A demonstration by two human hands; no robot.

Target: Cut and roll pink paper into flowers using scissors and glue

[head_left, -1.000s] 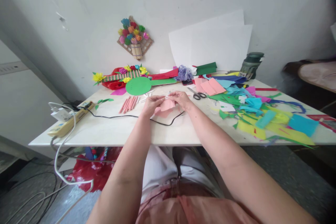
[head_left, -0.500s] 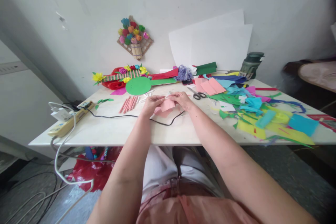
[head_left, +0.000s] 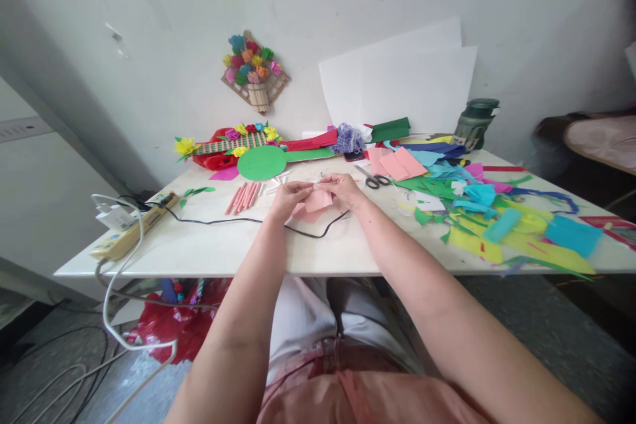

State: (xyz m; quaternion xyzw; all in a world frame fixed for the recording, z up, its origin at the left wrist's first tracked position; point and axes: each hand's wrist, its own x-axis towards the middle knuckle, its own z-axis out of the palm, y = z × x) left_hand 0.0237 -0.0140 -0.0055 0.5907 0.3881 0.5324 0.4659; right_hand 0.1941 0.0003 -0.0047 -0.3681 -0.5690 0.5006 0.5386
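Both my left hand (head_left: 293, 197) and my right hand (head_left: 342, 187) are closed, fingertips nearly meeting over the table. Between them they pinch the upper edge of a piece of pink crepe paper (head_left: 318, 200). A small whitish bit shows at the fingertips, too small to make out. More pink paper (head_left: 304, 213) lies under the held piece. Left of my hands is a row of rolled pink paper sticks (head_left: 243, 199), with thin white sticks (head_left: 278, 184) nearer. Scissors with black handles (head_left: 376, 181) lie right of my right hand.
A black cord (head_left: 223, 220) crosses the table from a power strip (head_left: 134, 228) to below my hands. Crepe scraps (head_left: 477, 228) cover the right side, with a dark green bottle (head_left: 477, 120) behind. A green paper disc (head_left: 262, 163) and a flower-trimmed piece (head_left: 231, 142) lie at the back.
Hardly anything differs. My fingers stay on the pink paper, and its hanging part has shifted very slightly.
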